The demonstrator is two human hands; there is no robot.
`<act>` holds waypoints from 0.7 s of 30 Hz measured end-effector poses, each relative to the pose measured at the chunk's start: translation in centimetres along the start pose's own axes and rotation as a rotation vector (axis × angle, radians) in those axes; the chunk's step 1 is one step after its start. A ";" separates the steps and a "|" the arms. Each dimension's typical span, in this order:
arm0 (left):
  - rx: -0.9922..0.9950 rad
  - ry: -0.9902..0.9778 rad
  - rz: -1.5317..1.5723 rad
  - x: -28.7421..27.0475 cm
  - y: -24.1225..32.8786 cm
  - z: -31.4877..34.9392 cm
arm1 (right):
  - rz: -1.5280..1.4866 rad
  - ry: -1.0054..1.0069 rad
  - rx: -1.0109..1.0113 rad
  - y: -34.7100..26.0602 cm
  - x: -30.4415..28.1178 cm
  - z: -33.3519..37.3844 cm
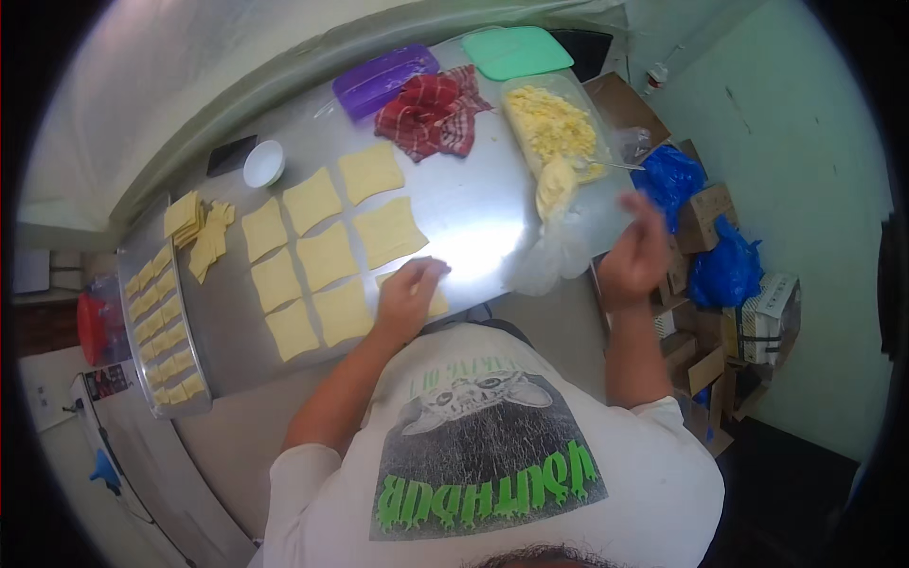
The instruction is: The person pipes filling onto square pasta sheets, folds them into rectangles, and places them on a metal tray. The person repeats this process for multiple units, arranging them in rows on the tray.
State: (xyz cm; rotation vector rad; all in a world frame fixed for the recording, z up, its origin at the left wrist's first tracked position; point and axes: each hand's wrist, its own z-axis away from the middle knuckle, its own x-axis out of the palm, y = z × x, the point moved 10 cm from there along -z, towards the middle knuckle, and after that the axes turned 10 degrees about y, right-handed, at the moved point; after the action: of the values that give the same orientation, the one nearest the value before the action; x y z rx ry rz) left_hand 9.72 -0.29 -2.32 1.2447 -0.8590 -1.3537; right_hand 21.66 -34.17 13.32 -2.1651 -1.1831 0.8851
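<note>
My left hand (407,295) is at the table's near edge, its fingers closed at the upper edge of a pale dough square (437,301) that it partly covers. Several more dough squares (326,260) lie flat in rows to its left. Raised at the right, my right hand (636,254) has its fingers loosely apart and slightly blurred, with nothing visible in them. Nearest to it is a clear piping bag (559,248) with yellow filling, lying against a tub (514,112) of chopped yellow filling. A spoon handle (620,166) sticks out of this tub.
On the far side are a purple tray (365,83), a red checked cloth (428,115) and a green lid (519,52). A white bowl (264,164) and stacked dough (184,216) sit left, beside a metal tray (196,364) of small dough pieces. Cardboard boxes (705,218) stand right.
</note>
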 end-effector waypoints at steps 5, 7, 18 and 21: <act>-0.132 -0.350 -0.098 14.2 2.0 -5.5 | 0.582 -0.466 -0.306 6.5 3.3 2.5; -0.068 -0.324 -0.368 16.2 5.6 -4.7 | 0.584 -0.592 -0.368 5.9 6.3 5.8; 0.155 -0.258 0.127 18.3 16.7 -8.4 | 0.001 -0.494 -0.272 8.1 10.6 3.4; 0.037 -0.198 0.417 16.8 16.7 -12.4 | -0.140 -0.474 0.027 16.9 12.4 5.0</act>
State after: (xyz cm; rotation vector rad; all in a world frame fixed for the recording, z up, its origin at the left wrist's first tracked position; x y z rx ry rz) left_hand 27.13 -17.96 7.66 0.9017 -1.2122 -1.1354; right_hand 31.89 -31.00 -5.37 -1.8745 -1.5089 1.3886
